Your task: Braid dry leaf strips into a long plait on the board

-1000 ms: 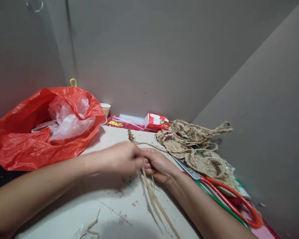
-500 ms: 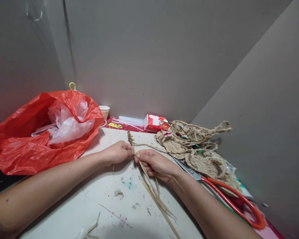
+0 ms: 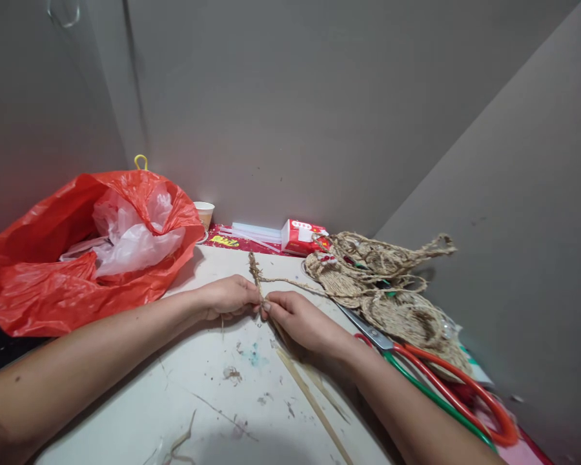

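Both hands meet over the white tabletop at a thin straw-coloured braid [image 3: 255, 274], whose frayed brown end points away from me. My left hand [image 3: 233, 297] pinches the braid from the left. Against it, my right hand [image 3: 290, 316] is closed with thumb and forefinger on the same strand. Long flat straw strips [image 3: 314, 403] trail from under my right hand toward the near edge. From the braid a twisted cord [image 3: 293, 283] runs right to a pile of braided straw pieces [image 3: 363, 271]. What the lower fingers hold is hidden.
Large scissors [image 3: 445, 387] with red handles lie right of my right forearm. A red plastic bag [image 3: 29, 271] with clear plastic inside sits at left. A paper cup [image 3: 204, 212], pale sticks [image 3: 256, 231] and a red tissue pack [image 3: 300, 236] line the grey wall.
My right hand has rolled over, palm down, its fingers now tucked under, and covers more of the strips. The left hand stays nearly in place. The camera view has shifted slightly.
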A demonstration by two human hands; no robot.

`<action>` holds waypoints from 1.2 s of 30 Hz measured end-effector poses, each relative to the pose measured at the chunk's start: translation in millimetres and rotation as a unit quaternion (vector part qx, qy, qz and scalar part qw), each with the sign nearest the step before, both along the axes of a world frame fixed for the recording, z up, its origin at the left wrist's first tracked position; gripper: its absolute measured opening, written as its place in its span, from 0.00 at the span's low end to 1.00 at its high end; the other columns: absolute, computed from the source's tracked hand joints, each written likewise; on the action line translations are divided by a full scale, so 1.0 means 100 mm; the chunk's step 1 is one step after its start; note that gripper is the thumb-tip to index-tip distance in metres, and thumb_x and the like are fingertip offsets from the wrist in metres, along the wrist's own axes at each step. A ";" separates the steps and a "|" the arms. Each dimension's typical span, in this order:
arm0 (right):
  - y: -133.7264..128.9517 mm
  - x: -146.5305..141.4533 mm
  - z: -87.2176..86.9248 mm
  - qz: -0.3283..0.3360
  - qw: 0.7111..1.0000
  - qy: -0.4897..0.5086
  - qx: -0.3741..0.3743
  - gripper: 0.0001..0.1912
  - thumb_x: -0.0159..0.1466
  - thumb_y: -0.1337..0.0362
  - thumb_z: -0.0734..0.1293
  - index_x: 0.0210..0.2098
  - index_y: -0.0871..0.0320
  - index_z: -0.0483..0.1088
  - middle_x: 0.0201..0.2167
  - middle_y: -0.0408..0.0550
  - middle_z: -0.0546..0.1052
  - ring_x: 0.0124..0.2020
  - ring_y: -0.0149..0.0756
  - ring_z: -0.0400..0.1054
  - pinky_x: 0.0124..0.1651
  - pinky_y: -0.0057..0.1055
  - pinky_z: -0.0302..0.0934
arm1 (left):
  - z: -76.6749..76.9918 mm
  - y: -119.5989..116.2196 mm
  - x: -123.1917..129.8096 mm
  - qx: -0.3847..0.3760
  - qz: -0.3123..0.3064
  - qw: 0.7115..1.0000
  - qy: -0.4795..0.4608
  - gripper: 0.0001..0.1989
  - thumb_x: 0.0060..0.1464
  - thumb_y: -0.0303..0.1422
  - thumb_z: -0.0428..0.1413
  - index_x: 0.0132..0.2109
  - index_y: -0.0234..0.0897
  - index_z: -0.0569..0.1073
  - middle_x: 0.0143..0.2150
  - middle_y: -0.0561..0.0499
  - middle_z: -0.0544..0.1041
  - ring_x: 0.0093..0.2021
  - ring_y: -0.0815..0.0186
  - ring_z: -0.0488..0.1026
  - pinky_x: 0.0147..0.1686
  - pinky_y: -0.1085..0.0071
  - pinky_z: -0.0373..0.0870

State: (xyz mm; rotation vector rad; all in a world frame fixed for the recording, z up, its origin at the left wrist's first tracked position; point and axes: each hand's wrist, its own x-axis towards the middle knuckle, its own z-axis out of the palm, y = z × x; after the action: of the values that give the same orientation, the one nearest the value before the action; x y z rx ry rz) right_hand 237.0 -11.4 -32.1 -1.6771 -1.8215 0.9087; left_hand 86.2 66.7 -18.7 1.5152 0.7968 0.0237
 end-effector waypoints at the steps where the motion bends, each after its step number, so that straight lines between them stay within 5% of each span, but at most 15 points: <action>1: -0.01 -0.01 0.00 0.001 1.000 -0.015 0.011 0.11 0.60 0.68 0.56 0.25 0.60 0.67 0.24 0.44 0.70 0.27 0.32 0.60 0.32 0.26 0.53 | 0.00 0.00 0.00 -0.001 0.005 1.000 -0.001 0.10 0.49 0.35 0.52 0.24 0.35 0.66 0.11 0.62 0.51 0.12 0.77 0.43 0.15 0.74 0.37; 8: -0.05 0.03 0.11 -0.016 0.995 -0.098 0.027 0.12 0.61 0.64 0.57 0.21 0.58 0.62 0.21 0.44 0.67 0.26 0.32 0.58 0.29 0.27 0.50 | -0.03 -0.02 0.02 0.056 0.035 0.998 0.010 0.10 0.50 0.33 0.50 0.23 0.35 0.66 0.10 0.62 0.50 0.11 0.76 0.43 0.14 0.74 0.37; 17: -0.09 -0.10 0.08 -0.043 0.993 0.053 -0.100 0.12 0.60 0.64 0.55 0.24 0.58 0.65 0.14 0.38 0.59 0.16 0.28 0.50 0.21 0.26 0.44 | -0.10 -0.05 0.02 0.033 0.066 0.996 -0.057 0.09 0.49 0.32 0.51 0.23 0.35 0.65 0.11 0.62 0.54 0.11 0.77 0.44 0.14 0.74 0.37; 22: -0.13 -0.16 0.00 -0.032 0.996 -0.086 0.017 0.13 0.60 0.67 0.55 0.20 0.58 0.62 0.19 0.45 0.68 0.22 0.31 0.57 0.26 0.27 0.47 | -0.15 -0.07 0.03 -0.069 0.085 0.987 -0.122 0.14 0.47 0.33 0.53 0.20 0.37 0.58 0.12 0.62 0.51 0.12 0.78 0.43 0.13 0.74 0.36; 27: -0.21 -0.23 0.04 -0.056 0.975 -0.215 0.018 0.12 0.61 0.66 0.54 0.25 0.59 0.66 0.26 0.54 0.74 0.25 0.35 0.63 0.28 0.30 0.47 | -0.13 -0.13 0.05 -0.095 0.107 0.981 -0.131 0.13 0.49 0.33 0.54 0.21 0.36 0.60 0.11 0.62 0.52 0.12 0.78 0.43 0.13 0.75 0.36; 31: -0.39 -0.35 0.27 0.074 0.976 -0.201 -0.046 0.13 0.61 0.65 0.56 0.21 0.58 0.63 0.23 0.50 0.73 0.23 0.33 0.60 0.26 0.29 0.47 | -0.10 -0.13 0.05 -0.079 0.113 0.984 -0.116 0.08 0.50 0.31 0.53 0.25 0.34 0.67 0.10 0.62 0.52 0.11 0.78 0.42 0.13 0.75 0.36; 34: -0.48 -0.32 0.50 0.232 0.962 -0.064 -0.130 0.13 0.61 0.62 0.60 0.21 0.57 0.62 0.19 0.44 0.70 0.20 0.29 0.59 0.25 0.26 0.50 | -0.10 -0.10 0.04 -0.078 0.107 0.984 -0.118 0.07 0.49 0.31 0.53 0.26 0.34 0.68 0.10 0.63 0.51 0.11 0.78 0.42 0.13 0.76 0.36; 36: -0.46 -0.22 0.59 0.219 0.961 0.035 -0.164 0.15 0.62 0.59 0.58 0.21 0.57 0.62 0.17 0.41 0.68 0.18 0.28 0.59 0.23 0.25 0.52 | -0.11 -0.07 0.03 -0.081 0.093 0.985 -0.124 0.07 0.48 0.32 0.54 0.26 0.34 0.68 0.10 0.63 0.51 0.11 0.78 0.42 0.13 0.75 0.36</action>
State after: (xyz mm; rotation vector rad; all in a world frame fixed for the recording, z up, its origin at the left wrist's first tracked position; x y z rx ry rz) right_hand 215.2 -57.1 27.1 -1.4115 -2.1248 1.5078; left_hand 89.5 59.3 -29.8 1.2507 0.7193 0.2756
